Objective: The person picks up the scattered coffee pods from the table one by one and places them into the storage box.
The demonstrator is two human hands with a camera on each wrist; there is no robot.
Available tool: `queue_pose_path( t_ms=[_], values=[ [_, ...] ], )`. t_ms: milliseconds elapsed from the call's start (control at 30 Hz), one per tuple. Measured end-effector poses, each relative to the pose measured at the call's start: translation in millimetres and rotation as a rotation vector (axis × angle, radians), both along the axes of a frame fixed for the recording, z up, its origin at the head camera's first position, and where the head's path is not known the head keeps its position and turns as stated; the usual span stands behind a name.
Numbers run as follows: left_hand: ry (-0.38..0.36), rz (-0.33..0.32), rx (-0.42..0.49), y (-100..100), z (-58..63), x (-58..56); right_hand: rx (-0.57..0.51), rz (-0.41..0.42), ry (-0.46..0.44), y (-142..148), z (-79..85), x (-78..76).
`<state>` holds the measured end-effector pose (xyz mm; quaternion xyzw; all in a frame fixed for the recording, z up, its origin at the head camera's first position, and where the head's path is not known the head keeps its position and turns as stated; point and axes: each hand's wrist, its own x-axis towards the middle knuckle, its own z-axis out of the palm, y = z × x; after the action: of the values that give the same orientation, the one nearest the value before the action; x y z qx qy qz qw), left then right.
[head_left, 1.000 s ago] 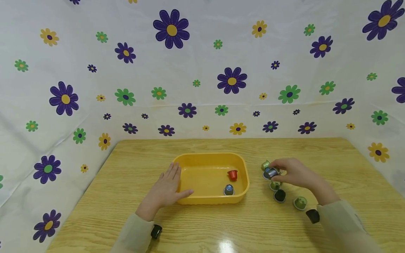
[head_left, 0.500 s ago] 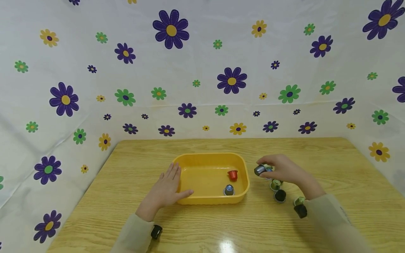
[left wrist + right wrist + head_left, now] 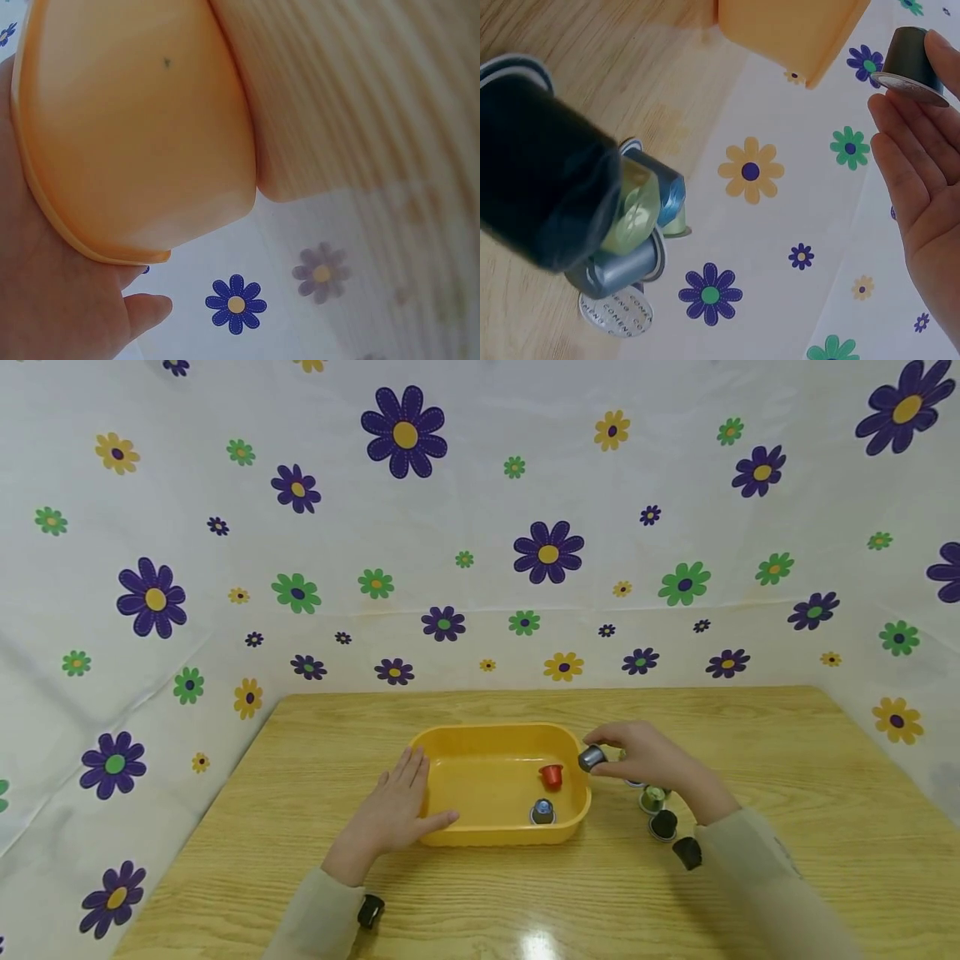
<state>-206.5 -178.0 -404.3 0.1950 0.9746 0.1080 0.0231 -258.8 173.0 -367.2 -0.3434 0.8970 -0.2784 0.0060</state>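
Observation:
Pinched between thumb and fingers of my right hand (image 3: 648, 764) is a dark grey coffee capsule (image 3: 592, 758), right at the right rim of a yellow tray (image 3: 495, 835). The right wrist view has this capsule (image 3: 909, 60) with its foil lid tilted downward. My left hand (image 3: 386, 810) lies with straight fingers over the tray's left rim, its thumb along the near side. Inside the tray, toward the right, are a red capsule (image 3: 552, 776) and a blue-topped grey capsule (image 3: 543, 811). From the left wrist, the tray's outer wall (image 3: 150, 135) fills much of the picture.
Right of the tray several capsules stand on the wooden table (image 3: 480, 910), among them a green one (image 3: 652, 798) and a black one (image 3: 663, 825). Blue (image 3: 671, 187) and grey capsules (image 3: 619, 271) cluster there too. A flower-patterned cloth (image 3: 480, 527) surrounds the table.
My right hand has carried the grey capsule leftward from the cluster to the tray's right rim. The left hand and the tray have stayed in place.

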Motion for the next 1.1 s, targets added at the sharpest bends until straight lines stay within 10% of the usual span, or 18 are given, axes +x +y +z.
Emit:
queue_pose_path(
  t_ms=[1100],
  values=[
    [-0.002,0.001,-0.003,0,-0.3,0.9,-0.004,0.033,-0.065,-58,2.3,-22.7]
  ],
)
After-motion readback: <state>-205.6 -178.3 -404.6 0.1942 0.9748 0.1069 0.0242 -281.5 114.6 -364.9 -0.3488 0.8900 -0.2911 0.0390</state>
